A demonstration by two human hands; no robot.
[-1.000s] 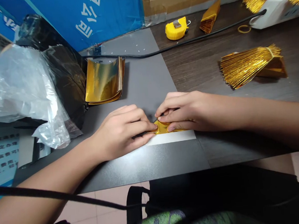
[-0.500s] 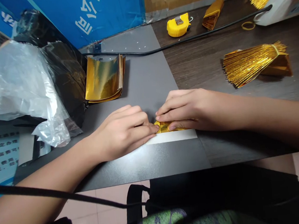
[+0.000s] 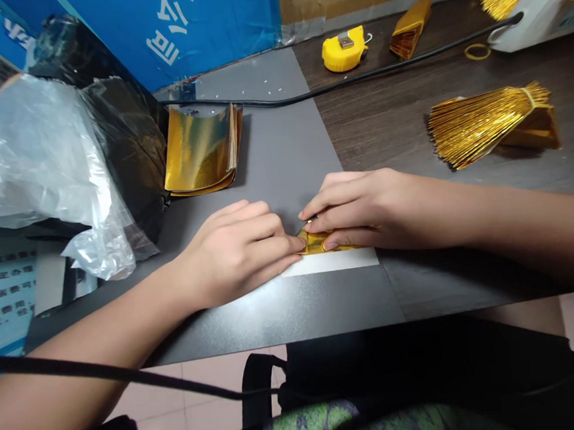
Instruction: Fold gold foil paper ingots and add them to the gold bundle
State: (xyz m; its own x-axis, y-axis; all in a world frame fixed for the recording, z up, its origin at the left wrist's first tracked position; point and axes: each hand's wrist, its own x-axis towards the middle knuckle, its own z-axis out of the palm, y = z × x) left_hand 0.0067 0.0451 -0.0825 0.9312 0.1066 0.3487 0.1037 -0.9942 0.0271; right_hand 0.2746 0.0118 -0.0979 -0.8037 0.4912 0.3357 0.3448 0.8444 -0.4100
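Gold paper: the small shiny piece [image 3: 315, 242] is lying on the grey surface [image 3: 286, 142] near the front edge of the table, its ends partly hiding under the fingers of both hands
White strip: a pale band [image 3: 338, 261] is showing along the near side of the gold piece — whether it is a separate slip or part of the same paper, I cannot tell
Left hand: the person's left hand [image 3: 245, 251] is curling, its fingertips bearing on the left end of the gold piece; whether it is pinching or only pressing is not showing
Right hand: the right hand [image 3: 366, 205] is resting with fingers stretched forward, thumb on the gold piece and forefinger near its far edge; a firm grip, again, I cannot tell
Fold: the step in hand seems to be folding or creasing — the hands appear to be working close together on one small area
Next move: it is probably calling for steady pressure from the right hand while the left fingertips are flattening the crease
Gold stack: loose sheets [image 3: 197, 149] are curving upward beyond the left hand
Banded bundle: a fan of gold strips [image 3: 483, 123] is lying beyond the right forearm
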